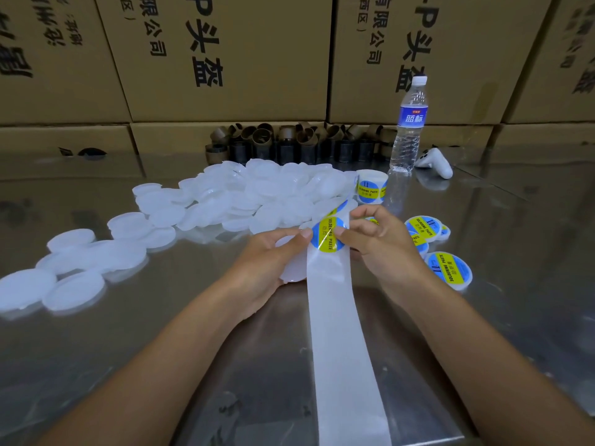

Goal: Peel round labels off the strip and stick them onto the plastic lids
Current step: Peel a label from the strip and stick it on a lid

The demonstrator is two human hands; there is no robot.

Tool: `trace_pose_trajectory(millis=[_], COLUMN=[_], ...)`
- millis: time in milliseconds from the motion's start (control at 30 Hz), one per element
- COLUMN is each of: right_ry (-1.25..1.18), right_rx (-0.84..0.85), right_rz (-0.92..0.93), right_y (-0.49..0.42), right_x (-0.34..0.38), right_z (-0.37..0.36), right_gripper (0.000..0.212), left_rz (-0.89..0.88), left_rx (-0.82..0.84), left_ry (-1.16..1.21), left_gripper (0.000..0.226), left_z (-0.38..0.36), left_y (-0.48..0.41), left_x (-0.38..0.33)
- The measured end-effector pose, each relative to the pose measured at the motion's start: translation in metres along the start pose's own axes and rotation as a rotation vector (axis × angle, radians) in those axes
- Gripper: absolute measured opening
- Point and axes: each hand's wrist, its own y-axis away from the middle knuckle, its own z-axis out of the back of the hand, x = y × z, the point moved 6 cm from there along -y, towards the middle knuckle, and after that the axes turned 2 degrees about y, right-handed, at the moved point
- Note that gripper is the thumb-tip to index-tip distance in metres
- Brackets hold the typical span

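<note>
A white backing strip [341, 333] runs from the bottom edge up between my hands. On it sits a round blue and yellow label [327, 234]. My left hand [267, 262] holds a plain white plastic lid [294, 272] under the strip, its thumb at the label's left edge. My right hand [376, 239] pinches the label's right edge with thumb and finger. The label roll [372, 186] stands beyond my hands. A heap of unlabelled white lids [225, 197] spreads to the left. Several labelled lids [449, 270] lie at the right.
A water bottle [409, 123] stands at the back right beside a white controller [436, 162]. Brown cardboard cores [289, 140] are piled against the stacked cardboard boxes [225, 59]. The table [128, 349] is reflective metal.
</note>
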Motion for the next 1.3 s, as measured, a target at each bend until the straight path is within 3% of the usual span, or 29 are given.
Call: trace_pose_trajectory(millis=[100, 233, 333, 633, 1300], right_ry=[0.164, 0.627, 0.718, 0.855, 0.914], right_rx=[-0.027, -0.15, -0.172, -0.185, -0.128], right_rz=[0.105, 0.476, 0.572, 0.655, 0.628], right_y=[0.001, 0.012, 0.013, 0.011, 0.013], right_x=[0.003, 0.018, 0.02, 0.018, 0.019], right_z=[-0.001, -0.003, -0.003, -0.005, -0.006], right_gripper=[0.03, 0.026, 0.029, 0.034, 0.026], left_rz=[-0.016, -0.04, -0.045, -0.061, -0.085], left_rx=[-0.016, -0.036, -0.056, -0.045, -0.002], left_ry=[-0.011, -0.044, -0.062, -0.127, -0.14], left_gripper=[0.026, 0.012, 0.013, 0.023, 0.024], left_z=[0.001, 0.003, 0.005, 0.004, 0.003], left_y=[0.002, 0.002, 0.001, 0.001, 0.002], left_x=[-0.001, -0.001, -0.001, 0.0, -0.001])
